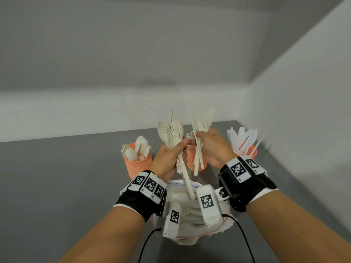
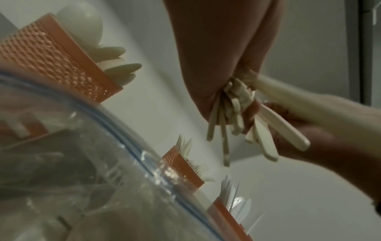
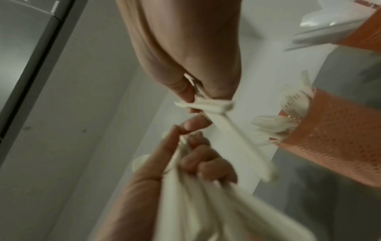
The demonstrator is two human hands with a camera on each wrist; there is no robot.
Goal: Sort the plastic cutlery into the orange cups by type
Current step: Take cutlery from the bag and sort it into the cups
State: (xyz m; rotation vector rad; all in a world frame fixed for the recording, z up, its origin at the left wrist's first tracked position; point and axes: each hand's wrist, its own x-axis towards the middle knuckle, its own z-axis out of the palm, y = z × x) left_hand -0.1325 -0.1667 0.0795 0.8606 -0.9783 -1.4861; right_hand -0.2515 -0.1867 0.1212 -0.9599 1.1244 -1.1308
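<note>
At frame centre, left hand grips a mixed cutlery bundle, right hand pinches forks; best draw forks out singly.

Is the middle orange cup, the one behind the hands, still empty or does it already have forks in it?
Not empty. The right wrist view shows fork tines sticking out of the middle cup; in the head view the hands hide its mouth.

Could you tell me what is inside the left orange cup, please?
Cream plastic spoons stand in the left orange cup, bowls up. Their handles and the cup's bottom are hidden by its wall.
</note>
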